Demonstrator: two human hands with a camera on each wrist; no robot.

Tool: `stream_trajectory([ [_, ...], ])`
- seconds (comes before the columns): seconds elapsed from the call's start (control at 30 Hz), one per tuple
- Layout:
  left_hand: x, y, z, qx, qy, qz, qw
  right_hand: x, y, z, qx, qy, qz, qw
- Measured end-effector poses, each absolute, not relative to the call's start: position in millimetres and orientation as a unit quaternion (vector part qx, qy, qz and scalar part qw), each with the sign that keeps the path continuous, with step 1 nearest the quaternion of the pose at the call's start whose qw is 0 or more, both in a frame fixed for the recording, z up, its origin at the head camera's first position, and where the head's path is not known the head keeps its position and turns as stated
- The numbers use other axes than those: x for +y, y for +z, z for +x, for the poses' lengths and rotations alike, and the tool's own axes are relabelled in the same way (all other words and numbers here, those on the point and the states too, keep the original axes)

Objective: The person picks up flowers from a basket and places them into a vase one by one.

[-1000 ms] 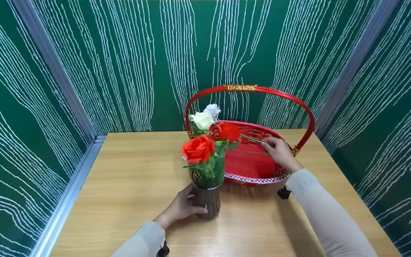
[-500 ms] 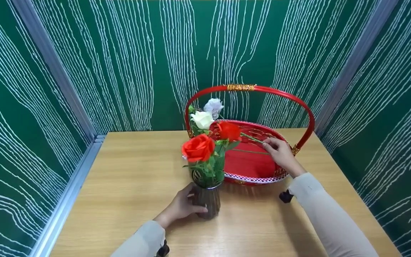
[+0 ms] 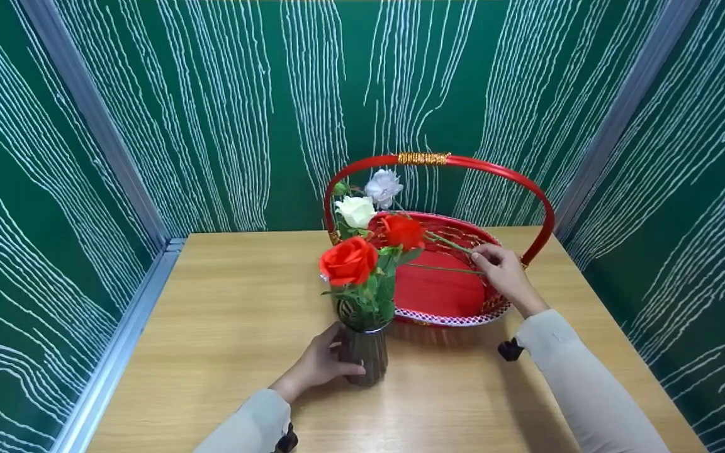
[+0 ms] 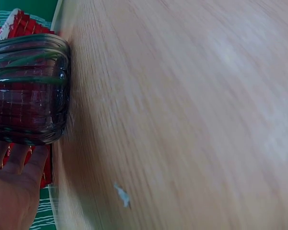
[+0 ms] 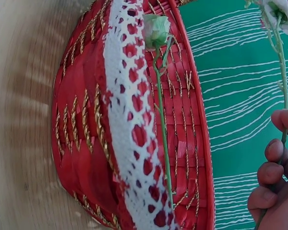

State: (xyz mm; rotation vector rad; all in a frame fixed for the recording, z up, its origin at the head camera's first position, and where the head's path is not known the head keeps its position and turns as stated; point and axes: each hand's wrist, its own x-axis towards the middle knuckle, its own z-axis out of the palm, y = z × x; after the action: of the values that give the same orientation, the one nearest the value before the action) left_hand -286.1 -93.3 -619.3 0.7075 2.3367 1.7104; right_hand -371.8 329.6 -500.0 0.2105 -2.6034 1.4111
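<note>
My left hand (image 3: 323, 365) grips a dark ribbed glass vase (image 3: 365, 360) standing on the table, the thumb across its front. Two red roses (image 3: 348, 261) with green leaves stand in the vase. Between thumb and fingers, my right hand (image 3: 504, 275) pinches the green stem (image 5: 283, 72) of a pale white flower (image 3: 383, 189). That stem passes partly behind the farther red rose in the head view. A white rose (image 5: 157, 31) lies in the red basket (image 3: 444, 321), its stem stretched along the inside. Green stems show through the vase glass in the left wrist view.
The basket's tall red handle (image 3: 494, 167) arches over it, wrapped in gold at the top. Green walls with white streaks (image 3: 224, 113) enclose the wooden table (image 3: 243, 283) at the back and both sides. A small pale scrap (image 4: 122, 195) lies on the tabletop.
My right hand has drawn slightly right and toward me. The pale flower has risen and shifted right, away from the white rose. My left hand and the vase stay in place.
</note>
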Motion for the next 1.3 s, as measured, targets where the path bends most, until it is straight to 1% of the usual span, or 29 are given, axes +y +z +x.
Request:
stream_trajectory([
  [0.47, -94, -622, -287, 0.775, 0.575, 0.249, 0.076, 334, -505, -369, -0.851, 0.504, 0.076, 0.125],
  [0.73, -94, -622, -287, 0.774, 0.577, 0.250, 0.072, 328, -500, -367, -0.849, 0.514, 0.066, 0.100],
  [0.87, -94, -622, -287, 0.778, 0.572, 0.249, 0.071, 325, -496, -366, -0.837, 0.531, 0.069, 0.108],
  [1.1, -95, -621, -288, 0.795, 0.552, 0.239, 0.080, 316, -495, -367, -0.813, 0.558, 0.090, 0.139],
  [1.3, -95, -621, -288, 0.797, 0.551, 0.236, 0.080, 310, -490, -362, -0.795, 0.589, 0.084, 0.121],
])
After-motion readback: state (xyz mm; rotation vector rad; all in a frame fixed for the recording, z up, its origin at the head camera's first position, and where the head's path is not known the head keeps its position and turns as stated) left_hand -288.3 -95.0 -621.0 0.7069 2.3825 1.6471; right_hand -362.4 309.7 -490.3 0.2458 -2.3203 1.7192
